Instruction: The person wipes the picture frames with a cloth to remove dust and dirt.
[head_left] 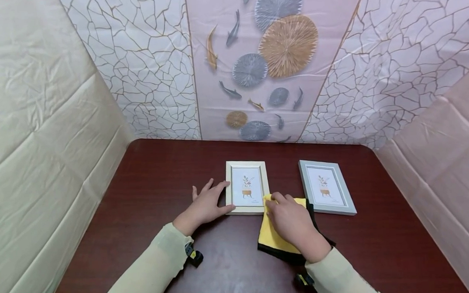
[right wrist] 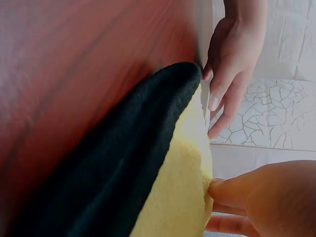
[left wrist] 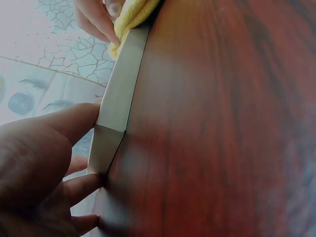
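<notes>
A cream-edged picture frame (head_left: 246, 185) lies face up on the table, showing a print of a potted plant. My left hand (head_left: 206, 204) rests against its left side, fingers spread and fairly straight, the thumb at the lower left corner. In the left wrist view the frame's edge (left wrist: 121, 84) runs along the tabletop beside that thumb. My right hand (head_left: 291, 217) pinches a yellow cloth (head_left: 273, 234) with a black border and underside, bringing it over the frame's lower right corner. The right wrist view shows the thumb pressed into the cloth (right wrist: 182, 182).
A second picture frame (head_left: 327, 188), grey-blue with a similar print, lies slightly turned to the right of the cloth. The dark red wooden table (head_left: 168, 171) reaches back to a patterned curtain (head_left: 152, 71). Pale fabric walls (head_left: 41, 128) stand at both sides.
</notes>
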Motion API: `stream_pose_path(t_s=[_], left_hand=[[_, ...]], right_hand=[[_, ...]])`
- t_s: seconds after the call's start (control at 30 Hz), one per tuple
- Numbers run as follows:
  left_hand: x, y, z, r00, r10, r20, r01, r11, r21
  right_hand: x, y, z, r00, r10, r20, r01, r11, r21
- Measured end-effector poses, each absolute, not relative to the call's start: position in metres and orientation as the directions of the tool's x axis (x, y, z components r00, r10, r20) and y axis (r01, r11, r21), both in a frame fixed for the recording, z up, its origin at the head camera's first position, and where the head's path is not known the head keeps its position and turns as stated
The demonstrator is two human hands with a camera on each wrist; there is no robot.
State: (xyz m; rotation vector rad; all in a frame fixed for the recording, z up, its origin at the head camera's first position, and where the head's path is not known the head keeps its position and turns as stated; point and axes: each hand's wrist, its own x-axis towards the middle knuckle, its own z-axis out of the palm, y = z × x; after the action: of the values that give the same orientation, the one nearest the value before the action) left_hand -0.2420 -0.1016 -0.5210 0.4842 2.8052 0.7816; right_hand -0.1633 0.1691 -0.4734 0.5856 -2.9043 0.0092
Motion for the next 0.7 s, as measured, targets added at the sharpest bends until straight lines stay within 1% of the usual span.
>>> stream_pose_path(t_s=[0.4, 0.7], left_hand=[[-0.244, -0.101, -0.521, -0.926, 0.364, -0.102, 0.261, 0.811, 0.524], [-0.242, -0.101, -0.518, -0.926, 0.360, -0.112, 0.248, 0.807, 0.536]], right_hand=[[-0.178, 0.169, -0.466, -0.914, -0.384, 0.132, -0.381, 0.923, 0.044], [-0.189, 0.167, -0.462, -0.911, -0.404, 0.078, -0.397, 0.913, 0.090]])
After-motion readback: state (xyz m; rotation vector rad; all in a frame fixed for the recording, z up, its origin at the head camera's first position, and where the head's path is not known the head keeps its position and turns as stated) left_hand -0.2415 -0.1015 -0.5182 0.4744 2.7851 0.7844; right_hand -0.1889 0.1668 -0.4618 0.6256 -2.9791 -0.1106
